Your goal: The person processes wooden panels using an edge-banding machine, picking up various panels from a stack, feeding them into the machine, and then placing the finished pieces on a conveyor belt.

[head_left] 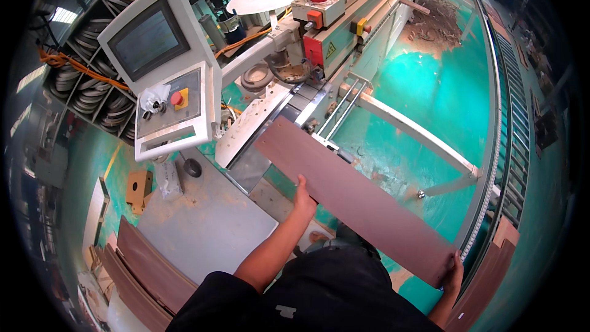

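- Workshop floor point(424, 104), head view: green, glossy, seen beyond the panel's right edge, dusty in places.
- Landmark = brown panel point(362, 204). Long, flat, held in front of the person's body, running from the machine bed point(301, 101) at its far end back to the right hand point(453, 273) at its near end.
- Left hand point(303, 199): pinching the panel's left edge around mid-length, thumb on top; fingers underneath hidden.
- Right hand: gripping the panel's near right corner. Can't tell exact finger layout.
- Wide spacing between hands probably there to carry the length and stop it twisting.
- Far end overlaps the bed's near edge; can't tell if it's resting there. If so, bed takes some weight.
- Control console point(175, 86): up-left of the panel, angled, presumably so screen and red button stay in reach.
- Grey desk point(215, 227): left of the panel. Brown boards point(138, 258) beyond it, lower left, likely parked close for easy pick-up.
- Roller conveyor point(515, 110): right of the panel.
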`<state>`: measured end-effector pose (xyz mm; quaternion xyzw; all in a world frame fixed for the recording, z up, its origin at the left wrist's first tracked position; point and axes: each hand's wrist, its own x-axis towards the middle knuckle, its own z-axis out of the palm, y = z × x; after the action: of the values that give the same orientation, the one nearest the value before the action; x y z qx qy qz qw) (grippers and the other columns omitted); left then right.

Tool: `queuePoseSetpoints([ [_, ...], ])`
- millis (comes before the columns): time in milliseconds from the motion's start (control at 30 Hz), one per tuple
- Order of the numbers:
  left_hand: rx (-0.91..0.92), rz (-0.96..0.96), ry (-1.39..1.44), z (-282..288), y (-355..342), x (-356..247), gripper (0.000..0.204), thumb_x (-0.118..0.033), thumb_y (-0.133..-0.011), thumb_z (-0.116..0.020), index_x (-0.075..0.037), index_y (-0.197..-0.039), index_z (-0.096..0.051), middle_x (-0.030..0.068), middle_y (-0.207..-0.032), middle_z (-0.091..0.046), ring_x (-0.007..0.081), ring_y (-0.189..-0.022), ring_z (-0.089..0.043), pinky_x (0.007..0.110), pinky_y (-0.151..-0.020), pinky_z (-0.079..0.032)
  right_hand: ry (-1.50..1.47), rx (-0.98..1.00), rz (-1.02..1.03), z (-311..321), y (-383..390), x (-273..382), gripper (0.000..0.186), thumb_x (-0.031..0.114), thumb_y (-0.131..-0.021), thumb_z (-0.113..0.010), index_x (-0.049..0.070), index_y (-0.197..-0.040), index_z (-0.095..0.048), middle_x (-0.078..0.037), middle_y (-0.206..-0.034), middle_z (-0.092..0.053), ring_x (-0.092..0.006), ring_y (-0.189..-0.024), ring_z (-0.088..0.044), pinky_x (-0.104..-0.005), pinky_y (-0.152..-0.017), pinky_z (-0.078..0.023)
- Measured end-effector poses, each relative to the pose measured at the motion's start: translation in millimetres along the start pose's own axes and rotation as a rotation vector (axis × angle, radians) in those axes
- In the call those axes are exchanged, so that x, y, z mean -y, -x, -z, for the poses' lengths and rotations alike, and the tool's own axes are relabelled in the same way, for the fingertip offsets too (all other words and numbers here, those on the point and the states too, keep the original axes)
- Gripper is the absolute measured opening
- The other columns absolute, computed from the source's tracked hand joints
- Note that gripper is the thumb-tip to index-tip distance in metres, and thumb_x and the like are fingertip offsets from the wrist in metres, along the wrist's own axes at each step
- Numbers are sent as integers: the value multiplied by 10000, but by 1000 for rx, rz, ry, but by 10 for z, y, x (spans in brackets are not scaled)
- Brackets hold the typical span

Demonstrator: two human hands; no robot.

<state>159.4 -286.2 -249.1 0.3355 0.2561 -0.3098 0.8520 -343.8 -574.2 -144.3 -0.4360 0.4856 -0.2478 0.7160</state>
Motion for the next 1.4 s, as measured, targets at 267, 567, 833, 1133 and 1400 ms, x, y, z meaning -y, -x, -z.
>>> queuePoseSetpoints([
  [267,-70,-50,8,-167,-153,-143,659,-543,-1070,-447,-52,-1508,-416,117,-1534,-498,306,-1378,-506,474,-1174,-392,-704,59,19,25,278,-495,706,527,-1024,-550,17,-1506,-471,-131,-1486,-566,-288,-1366,-533,-446,-1157,-398],
  [567,-69,26,64,-272,-198,-145,629,-524,-1071,-464,-66,-1501,-431,108,-1529,-497,305,-1391,-483,498,-1176,-374,-1063,-191,121,-159,317,-1156,469,260,-1048,-610,27,-1446,-524,-135,-1455,-585,-262,-1317,-577,-403,-1130,-485],
  [833,-167,23,-137,-59,-611,-499,676,-540,-1049,-519,-68,-1520,-408,126,-1510,-492,333,-1360,-509,545,-1083,-458,-907,-342,19,-771,-346,-1243,466,208,-1013,-678,-17,-1400,-547,-134,-1412,-611,-233,-1295,-589,-361,-1136,-488],
  [1133,-152,-48,-250,-187,-1072,-828,704,-540,-1062,-487,-9,-1511,-384,179,-1459,-538,368,-1268,-602,555,-977,-543,-815,-373,7,-830,-657,-1151,528,252,-1005,-690,-18,-1425,-520,-133,-1432,-592,-228,-1315,-570,-359,-1147,-473],
  [1400,-164,-12,-250,-984,-1591,-684,719,-538,-1051,-516,62,-1435,-422,211,-1360,-600,370,-1153,-673,516,-896,-593,-721,-437,-20,-889,-1492,-652,541,270,-998,-699,-15,-1421,-520,-123,-1408,-615,-218,-1293,-586,-349,-1133,-478],
])
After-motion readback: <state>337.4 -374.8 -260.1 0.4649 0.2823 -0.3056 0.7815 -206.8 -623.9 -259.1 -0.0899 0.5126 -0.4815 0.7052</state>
